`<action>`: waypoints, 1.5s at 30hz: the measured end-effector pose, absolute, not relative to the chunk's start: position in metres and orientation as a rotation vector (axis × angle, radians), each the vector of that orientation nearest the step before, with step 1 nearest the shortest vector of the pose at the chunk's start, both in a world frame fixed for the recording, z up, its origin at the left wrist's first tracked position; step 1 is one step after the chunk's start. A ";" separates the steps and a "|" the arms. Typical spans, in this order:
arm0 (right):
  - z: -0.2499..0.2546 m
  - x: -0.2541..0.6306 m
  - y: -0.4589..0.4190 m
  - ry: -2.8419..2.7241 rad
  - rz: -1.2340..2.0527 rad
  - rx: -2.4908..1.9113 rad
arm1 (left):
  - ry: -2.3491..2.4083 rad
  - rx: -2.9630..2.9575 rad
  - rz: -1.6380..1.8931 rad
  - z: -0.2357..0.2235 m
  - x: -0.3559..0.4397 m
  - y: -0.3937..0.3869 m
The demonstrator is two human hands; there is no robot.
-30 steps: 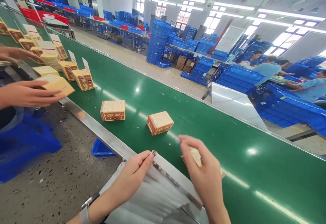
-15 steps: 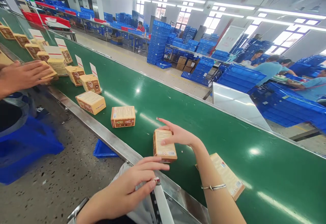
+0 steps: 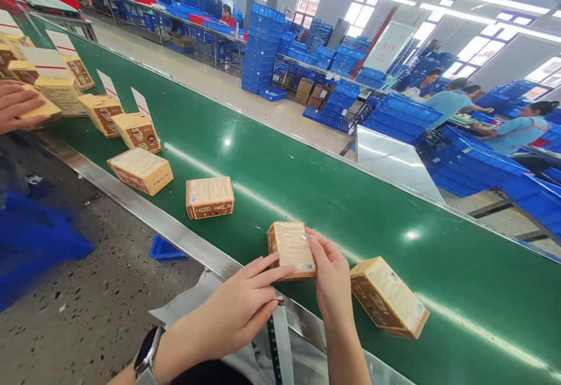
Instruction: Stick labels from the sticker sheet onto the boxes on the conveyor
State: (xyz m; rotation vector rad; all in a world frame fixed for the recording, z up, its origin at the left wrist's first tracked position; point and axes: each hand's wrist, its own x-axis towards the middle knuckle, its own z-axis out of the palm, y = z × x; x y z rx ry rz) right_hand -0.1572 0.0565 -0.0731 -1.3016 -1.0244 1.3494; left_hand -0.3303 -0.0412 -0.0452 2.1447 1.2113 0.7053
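Observation:
A tan and brown small carton (image 3: 291, 245) lies on the green conveyor belt in front of me. My left hand (image 3: 245, 294) rests its outstretched index and middle fingers on the carton's near left part. Its thumb and lower fingers are closed on the end of a white sticker strip (image 3: 283, 338) with a dark, marked edge, which hangs down. My right hand (image 3: 331, 268) is at the carton's right side, thumb and index finger together at a small shiny sticker (image 3: 305, 236) on the top face. Right of that hand lies another carton (image 3: 390, 297) bearing a similar small sticker.
Left along the belt (image 3: 263, 163) lie single cartons (image 3: 209, 198) and several with white cards standing behind them. A co-worker's hand (image 3: 20, 107) is on a carton at far left. A metal rail (image 3: 184, 236) edges the belt. Blue crates (image 3: 263, 46) and seated people are beyond.
My right hand has swung from above the carton to its right side, bringing the small sticker from its fingertip down to the top face. My left fingers now lie on the carton.

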 end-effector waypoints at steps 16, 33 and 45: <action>-0.059 -0.134 0.049 -1.202 1.167 -1.455 | 1.136 2.250 0.664 -0.041 -0.307 -0.038; -0.035 -0.106 0.034 -1.474 0.387 -1.602 | 1.048 2.190 0.845 -0.053 -0.290 -0.035; -0.045 -0.114 -0.032 -1.995 0.111 -1.046 | 1.169 1.931 0.806 -0.042 -0.289 -0.042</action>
